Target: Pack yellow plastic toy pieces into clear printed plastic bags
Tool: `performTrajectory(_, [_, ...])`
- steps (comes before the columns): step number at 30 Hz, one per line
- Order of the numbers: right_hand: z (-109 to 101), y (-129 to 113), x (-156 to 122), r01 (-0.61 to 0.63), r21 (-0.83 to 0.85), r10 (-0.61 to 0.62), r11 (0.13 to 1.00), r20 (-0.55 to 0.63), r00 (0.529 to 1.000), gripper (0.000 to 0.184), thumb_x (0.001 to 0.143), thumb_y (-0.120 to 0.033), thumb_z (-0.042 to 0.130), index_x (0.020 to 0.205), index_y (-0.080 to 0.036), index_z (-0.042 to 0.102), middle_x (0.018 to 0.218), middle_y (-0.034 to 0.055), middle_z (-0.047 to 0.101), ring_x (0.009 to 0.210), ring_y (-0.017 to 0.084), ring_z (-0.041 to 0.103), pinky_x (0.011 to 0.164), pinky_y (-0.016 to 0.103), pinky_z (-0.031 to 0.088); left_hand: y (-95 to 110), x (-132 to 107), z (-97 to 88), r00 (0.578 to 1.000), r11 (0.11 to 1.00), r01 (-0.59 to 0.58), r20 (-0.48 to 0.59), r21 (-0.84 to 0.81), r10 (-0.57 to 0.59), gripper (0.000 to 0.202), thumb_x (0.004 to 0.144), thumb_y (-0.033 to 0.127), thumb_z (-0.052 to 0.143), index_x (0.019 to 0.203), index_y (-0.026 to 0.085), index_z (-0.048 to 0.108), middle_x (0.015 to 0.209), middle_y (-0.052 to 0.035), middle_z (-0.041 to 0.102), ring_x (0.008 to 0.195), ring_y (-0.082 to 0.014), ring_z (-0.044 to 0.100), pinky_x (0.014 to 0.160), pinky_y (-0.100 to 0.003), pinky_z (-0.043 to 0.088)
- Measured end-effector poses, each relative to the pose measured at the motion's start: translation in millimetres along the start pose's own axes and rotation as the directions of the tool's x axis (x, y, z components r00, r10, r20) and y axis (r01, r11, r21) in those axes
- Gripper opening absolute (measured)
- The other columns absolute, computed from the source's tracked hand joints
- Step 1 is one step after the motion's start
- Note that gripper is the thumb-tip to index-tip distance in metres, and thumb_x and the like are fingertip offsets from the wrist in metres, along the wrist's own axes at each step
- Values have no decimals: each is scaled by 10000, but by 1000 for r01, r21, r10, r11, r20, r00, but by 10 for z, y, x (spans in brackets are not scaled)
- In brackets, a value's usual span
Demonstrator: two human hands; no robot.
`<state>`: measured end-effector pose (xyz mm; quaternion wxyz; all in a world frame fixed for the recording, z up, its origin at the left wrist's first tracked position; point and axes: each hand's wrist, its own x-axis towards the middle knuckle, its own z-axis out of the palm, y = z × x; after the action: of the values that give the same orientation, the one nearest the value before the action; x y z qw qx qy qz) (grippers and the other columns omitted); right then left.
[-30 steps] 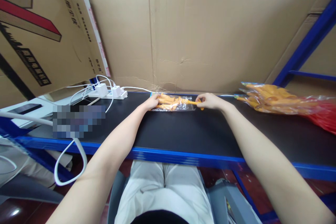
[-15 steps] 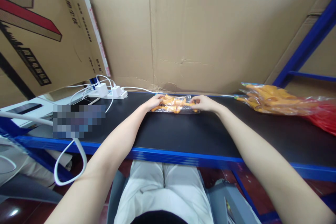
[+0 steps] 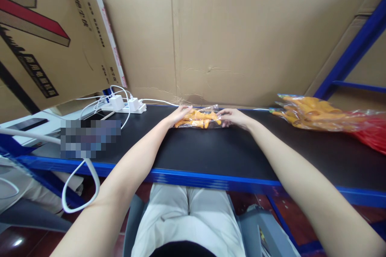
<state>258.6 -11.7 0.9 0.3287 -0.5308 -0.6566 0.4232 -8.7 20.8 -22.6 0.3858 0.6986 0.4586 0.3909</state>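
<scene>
A small clear plastic bag of orange toy pieces [image 3: 199, 118] lies on the black shelf top [image 3: 217, 148] near the cardboard back wall. My left hand [image 3: 179, 114] rests on the bag's left end, fingers closed against it. At the bag's right end my right hand [image 3: 233, 117] pinches the plastic. Both arms reach straight forward over the blue shelf edge.
A pile of bagged orange toys [image 3: 313, 113] and a red bag [image 3: 375, 134] lie at the right. A white power strip [image 3: 125, 106] with plugs and cables sits at the left. Cardboard boxes [image 3: 45, 40] lean at the left; a blue rack post [image 3: 350, 54] rises at the right.
My right hand has moved left along the bag, and the orange piece that stuck out at the right end is now inside. The bag looks shorter and bunched.
</scene>
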Motion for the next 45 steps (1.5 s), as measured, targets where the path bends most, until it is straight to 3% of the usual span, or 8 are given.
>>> performTrajectory(5, [11,89,80,-63,200,66,978,-11,998,173,729,-236,664,727,-133,525,472,-11,538,383,56,461,383,171,363,45,-65,9,998,985,59,6,165,-61,682,735,515,567,1258,110,397,1276,-185,471,1153,-279,455,961,-345,335])
performTrajectory(12, [21,71,86,-226,469,166,854,167,972,61,751,-125,614,763,-96,562,547,-17,531,391,10,357,394,151,353,-1,-18,19,999,1000,-4,40,-30,5,574,787,587,443,1169,160,480,1295,-130,474,1194,-250,430,960,-320,350])
performTrajectory(24, [95,-46,-38,-149,390,73,909,204,976,126,707,-42,616,799,-114,570,714,37,620,628,82,597,631,192,528,103,-58,127,999,987,1,52,-161,7,589,751,579,519,1176,175,457,1259,-116,505,1128,-223,495,930,-297,388])
performTrajectory(29, [116,-80,-79,-144,353,62,924,234,970,91,719,-72,613,765,-131,561,678,34,625,593,90,600,628,209,531,103,-57,139,999,980,23,53,-200,-12,476,823,444,482,1187,143,430,1233,-136,516,1090,-217,522,898,-306,417])
performTrajectory(34, [132,-73,-90,-121,147,59,982,365,929,126,723,-222,647,674,-130,576,645,64,637,500,85,552,491,183,465,59,-59,141,993,998,-1,116,-62,8,448,828,315,483,1233,141,400,1222,-139,520,1084,-207,523,920,-314,402])
performTrajectory(37, [155,-55,-77,-101,139,52,985,321,946,139,723,-208,631,634,-125,564,554,31,581,421,55,466,393,165,373,22,-43,135,992,1000,0,127,-27,3,453,826,341,489,1229,150,406,1240,-132,507,1124,-212,498,943,-311,388])
performTrajectory(41, [182,-42,-64,-88,217,35,972,235,971,165,714,-191,620,607,-137,507,431,-39,434,350,34,341,332,169,250,-26,15,138,992,979,34,129,-200,-8,439,841,436,449,1177,152,434,1225,-123,525,1120,-222,509,931,-324,411])
performTrajectory(45, [196,-54,-55,-49,207,-19,977,312,950,178,709,-257,626,648,-121,530,577,33,587,367,30,368,338,176,247,-62,70,136,996,954,26,93,-300,2,435,856,475,411,1156,161,432,1220,-111,536,1116,-201,516,930,-323,412])
